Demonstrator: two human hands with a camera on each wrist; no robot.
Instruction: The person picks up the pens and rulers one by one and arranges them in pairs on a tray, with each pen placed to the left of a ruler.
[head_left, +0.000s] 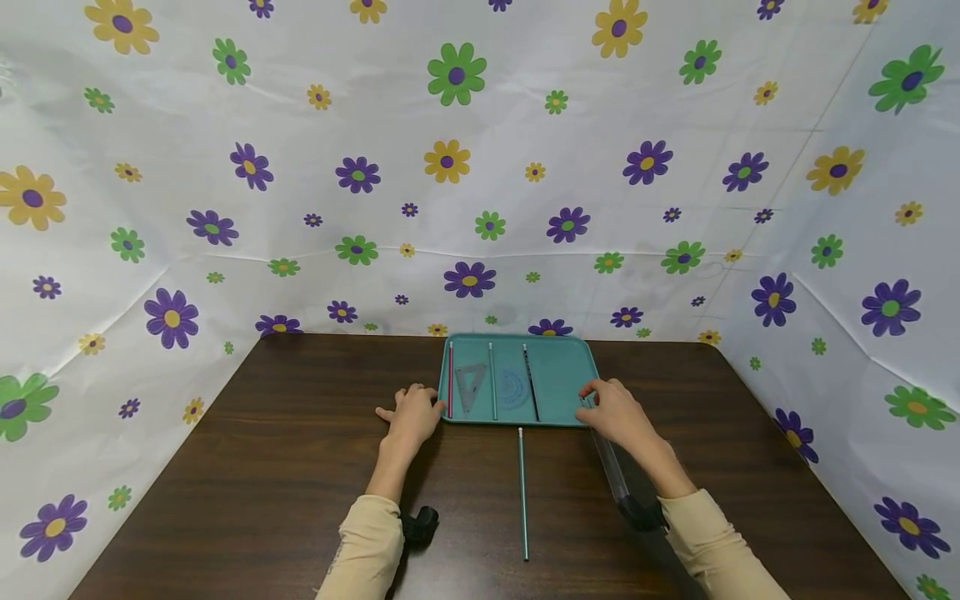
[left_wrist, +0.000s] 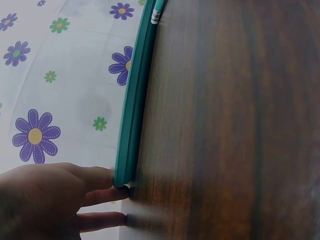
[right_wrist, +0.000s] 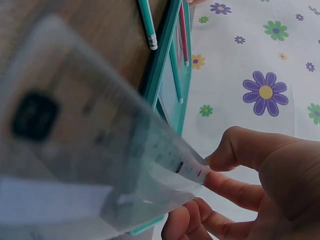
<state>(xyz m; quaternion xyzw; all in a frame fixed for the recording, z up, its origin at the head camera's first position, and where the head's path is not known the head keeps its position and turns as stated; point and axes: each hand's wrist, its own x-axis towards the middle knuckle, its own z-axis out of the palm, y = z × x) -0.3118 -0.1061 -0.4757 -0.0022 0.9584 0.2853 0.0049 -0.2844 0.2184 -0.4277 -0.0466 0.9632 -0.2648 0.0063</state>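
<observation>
My right hand (head_left: 617,414) pinches the end of a clear plastic ruler (head_left: 611,467) at the front right corner of the teal tray (head_left: 566,379). In the right wrist view the see-through ruler (right_wrist: 150,165) fills the near left, small marks by the fingertips. My left hand (head_left: 411,415) touches the tray's front left corner, fingers fairly straight. On the tray, left to right, lie a red pencil (head_left: 450,379), a clear set square (head_left: 469,386), a teal pencil (head_left: 492,382), a clear protractor (head_left: 512,389) and a black patterned pencil (head_left: 531,383).
Another teal pencil (head_left: 523,496) lies on the dark wooden table (head_left: 300,467), in front of the tray and pointing toward me. A white flowered sheet (head_left: 517,175) hangs behind the table and along its sides. Black straps with cameras sit at both wrists.
</observation>
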